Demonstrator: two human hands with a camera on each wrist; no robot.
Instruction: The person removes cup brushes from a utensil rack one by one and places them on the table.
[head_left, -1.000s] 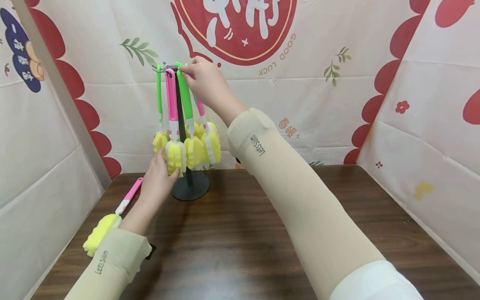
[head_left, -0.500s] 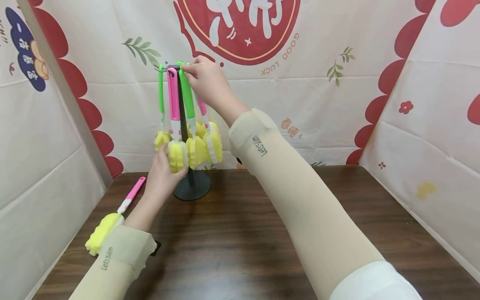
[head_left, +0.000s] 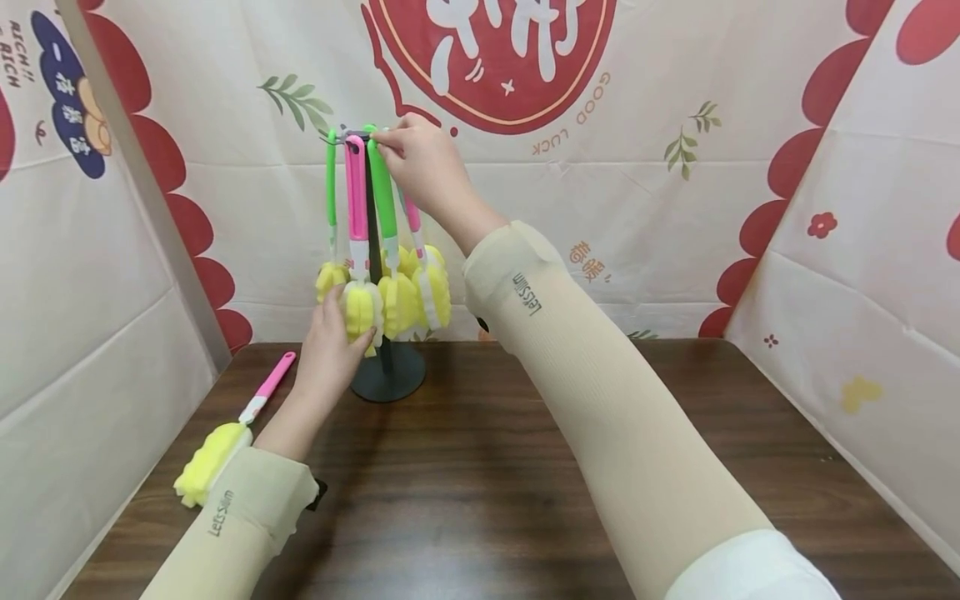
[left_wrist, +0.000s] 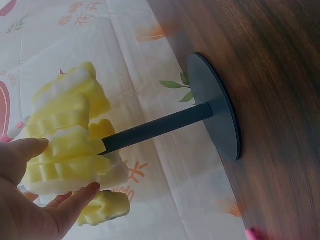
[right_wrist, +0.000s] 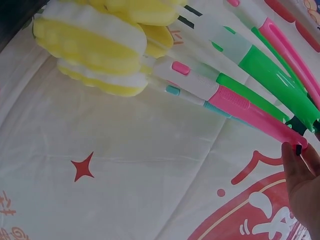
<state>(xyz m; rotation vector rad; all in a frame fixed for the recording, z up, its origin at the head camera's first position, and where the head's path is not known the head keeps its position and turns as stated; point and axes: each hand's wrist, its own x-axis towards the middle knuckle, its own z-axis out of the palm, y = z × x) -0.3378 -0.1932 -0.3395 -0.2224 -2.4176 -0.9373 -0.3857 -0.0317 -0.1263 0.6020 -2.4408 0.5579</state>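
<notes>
A black stand (head_left: 387,375) with a round base carries several yellow sponge brushes by hooks at its top. My left hand (head_left: 327,346) holds the yellow and white sponge head (head_left: 363,310) of a pink-handled brush, thumb and fingers on opposite sides of it. That brush's pink handle (head_left: 357,192) hangs from the stand's top. Up at the hooks, my right hand (head_left: 427,162) pinches a black hook tip (right_wrist: 298,149), close by the end of another pink handle (right_wrist: 260,117). Next to it hangs a green-handled brush (head_left: 383,196).
Another sponge brush (head_left: 213,458) with a pink handle lies on the dark wooden table (head_left: 480,500), left of my left forearm. Printed white cloth (head_left: 600,183) stands behind the table and along both sides.
The head view has shifted slightly, so everything sits a little further right. Both hands keep their places at the sponge head and the stand's top; the left fingers shift only slightly.
</notes>
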